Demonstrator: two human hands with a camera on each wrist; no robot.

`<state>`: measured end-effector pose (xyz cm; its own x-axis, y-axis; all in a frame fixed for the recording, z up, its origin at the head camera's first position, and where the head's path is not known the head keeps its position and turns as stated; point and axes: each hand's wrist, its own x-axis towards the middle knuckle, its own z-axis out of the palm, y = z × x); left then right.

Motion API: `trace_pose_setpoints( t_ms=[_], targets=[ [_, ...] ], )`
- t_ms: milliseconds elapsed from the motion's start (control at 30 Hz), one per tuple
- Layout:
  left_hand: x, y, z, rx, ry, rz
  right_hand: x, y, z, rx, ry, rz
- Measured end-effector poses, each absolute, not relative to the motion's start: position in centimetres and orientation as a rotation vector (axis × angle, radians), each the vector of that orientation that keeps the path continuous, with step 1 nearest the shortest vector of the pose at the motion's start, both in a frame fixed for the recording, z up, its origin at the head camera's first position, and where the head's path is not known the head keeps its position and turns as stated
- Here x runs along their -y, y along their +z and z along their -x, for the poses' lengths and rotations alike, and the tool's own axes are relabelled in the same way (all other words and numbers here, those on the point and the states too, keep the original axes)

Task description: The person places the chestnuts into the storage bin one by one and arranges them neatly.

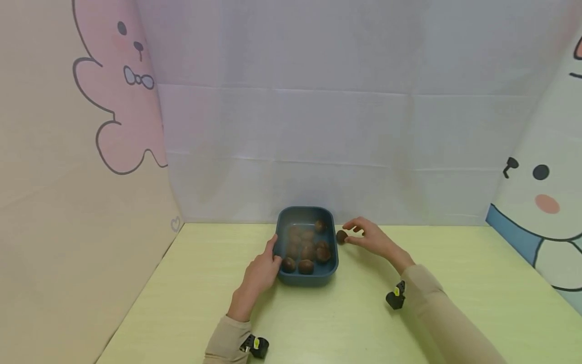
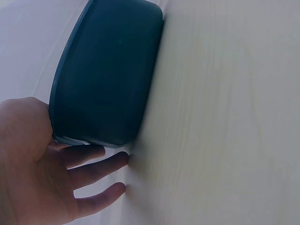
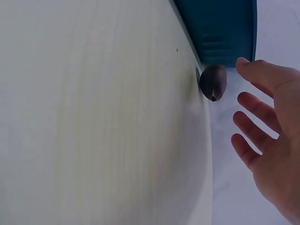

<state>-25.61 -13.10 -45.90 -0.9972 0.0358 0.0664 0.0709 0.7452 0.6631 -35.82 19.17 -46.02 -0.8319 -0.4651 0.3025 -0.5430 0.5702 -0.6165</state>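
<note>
A dark blue-teal plastic bin point(image 1: 305, 280) stands at the back of the table, with several brown chestnuts point(image 1: 306, 266) in it. My left hand point(image 1: 261, 273) holds the bin by its left side, thumb over the rim; in the left wrist view some fingers point(image 2: 98, 171) spread out beside the bin wall. One more chestnut point(image 1: 341, 236) lies on the table just right of the bin. Around it reaches my right hand point(image 1: 370, 238), thumb and fingers parted. In the right wrist view, a gap shows between this chestnut point(image 3: 213, 83) and the fingers point(image 3: 255, 105).
The pale yellow table point(image 1: 182, 313) ends at a white cloth backdrop point(image 1: 291, 126) right behind the bin. Side panels with cartoon animals, a pink one point(image 1: 123, 101) at left and a white one point(image 1: 541, 202) at right, flank the table.
</note>
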Motion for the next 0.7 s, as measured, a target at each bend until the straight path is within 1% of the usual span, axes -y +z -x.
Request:
trace_pose_setpoints(
  t_ms=[233,533,700],
  targets=[
    [13.1,-46.0,25.7,2.887,-1.098,0.096,-19.5,-47.5,37.2,2.728,1.133,-0.906],
    [13.1,-45.8,25.6,2.889,-1.098,0.103,-19.0,-47.8,38.3,2.714,1.189,-1.025],
    [13.2,-45.9,25.6,2.889,-1.103,0.106,-18.5,-48.0,38.6,2.760,1.168,-0.965]
  ],
)
